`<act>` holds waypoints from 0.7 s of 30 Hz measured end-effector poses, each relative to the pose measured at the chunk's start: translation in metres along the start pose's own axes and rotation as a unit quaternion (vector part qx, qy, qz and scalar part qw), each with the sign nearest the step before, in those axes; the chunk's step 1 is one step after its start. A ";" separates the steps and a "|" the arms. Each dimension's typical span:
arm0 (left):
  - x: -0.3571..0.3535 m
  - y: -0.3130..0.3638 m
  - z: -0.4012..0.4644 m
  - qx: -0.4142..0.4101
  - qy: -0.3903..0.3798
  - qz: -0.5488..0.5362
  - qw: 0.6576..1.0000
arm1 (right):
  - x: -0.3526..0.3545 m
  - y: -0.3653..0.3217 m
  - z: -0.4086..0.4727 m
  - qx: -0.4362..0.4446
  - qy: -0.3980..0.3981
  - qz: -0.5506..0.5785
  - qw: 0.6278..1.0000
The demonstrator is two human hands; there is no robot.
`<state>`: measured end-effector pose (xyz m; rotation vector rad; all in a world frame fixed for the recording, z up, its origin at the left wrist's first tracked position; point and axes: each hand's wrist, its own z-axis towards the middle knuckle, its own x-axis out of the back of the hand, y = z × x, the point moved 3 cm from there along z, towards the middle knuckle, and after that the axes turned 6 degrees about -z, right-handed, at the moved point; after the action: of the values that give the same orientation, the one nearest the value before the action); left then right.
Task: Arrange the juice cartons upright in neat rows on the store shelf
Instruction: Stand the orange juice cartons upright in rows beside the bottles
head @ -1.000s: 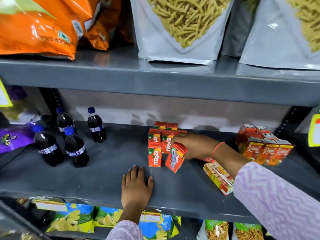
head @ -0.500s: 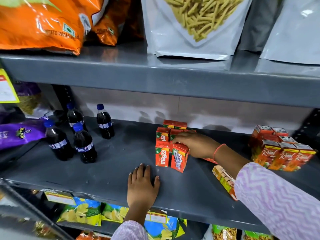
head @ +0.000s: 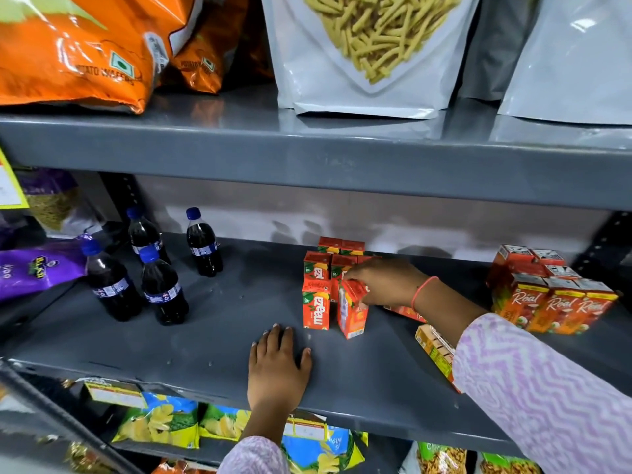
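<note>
- Under the right hand (head: 386, 282), the fingers pinch the top of a red carton (head: 352, 311), which stands upright on the grey shelf (head: 212, 336), turned slightly askew.
- Just left of those fingers stands a Maaza carton (head: 316, 304), touching or nearly touching the held one; behind it more cartons (head: 333, 256) stand in rows toward the back wall.
- Below the right wrist, a yellow carton (head: 434, 347) lies on its side, partly hidden by the sleeve (head: 547, 388).
- Well right of the fingers stands a block of Real cartons (head: 554, 295).
- Near the shelf's front edge, the left hand (head: 277, 367) rests flat, fingers spread, holding nothing.
- Far left of both hands stand four cola bottles (head: 160, 268).
</note>
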<state>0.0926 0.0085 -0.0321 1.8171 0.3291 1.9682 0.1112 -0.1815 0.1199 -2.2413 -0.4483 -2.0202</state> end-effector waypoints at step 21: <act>0.000 0.000 0.000 -0.004 -0.005 0.006 1.000 | -0.016 -0.011 0.001 -0.145 0.063 0.011 0.987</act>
<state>0.0924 0.0084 -0.0321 1.8264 0.3076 1.9661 0.1075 -0.1733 0.1031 -2.2371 -0.1236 -2.3303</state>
